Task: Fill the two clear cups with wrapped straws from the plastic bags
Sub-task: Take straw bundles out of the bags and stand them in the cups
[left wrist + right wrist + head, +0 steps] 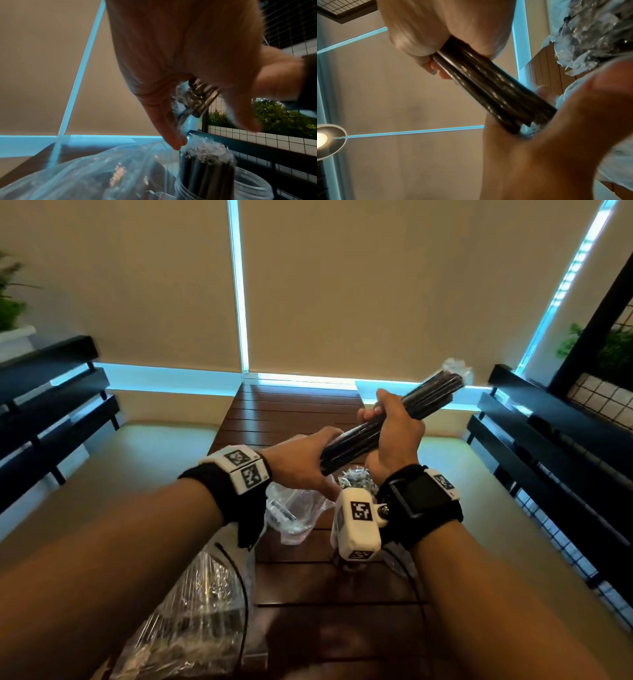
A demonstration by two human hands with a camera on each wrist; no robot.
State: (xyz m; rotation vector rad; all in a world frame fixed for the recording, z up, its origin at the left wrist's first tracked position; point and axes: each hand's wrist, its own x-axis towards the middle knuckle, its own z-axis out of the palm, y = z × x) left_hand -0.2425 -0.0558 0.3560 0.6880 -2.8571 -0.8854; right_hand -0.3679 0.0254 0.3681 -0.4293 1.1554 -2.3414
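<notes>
Head view: your right hand is curled tight round the middle of the bundle of black wrapped straws, up over the wooden table.
Left hand: your left hand grips the bundle's near end.
Left wrist view: a clear cup below holds more straws, beside a plastic bag.
Markings: your wrist bands carry black-and-white square tags.

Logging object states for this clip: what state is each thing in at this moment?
wrapped straw bundle: off the table, tilted, held by both hands.
right hand: fingers curled round the bundle's middle.
left hand: holds the bundle's lower end.
clear cup: upright, with wrapped straws standing in it.
plastic bag: crumpled, lying on the table.
</notes>
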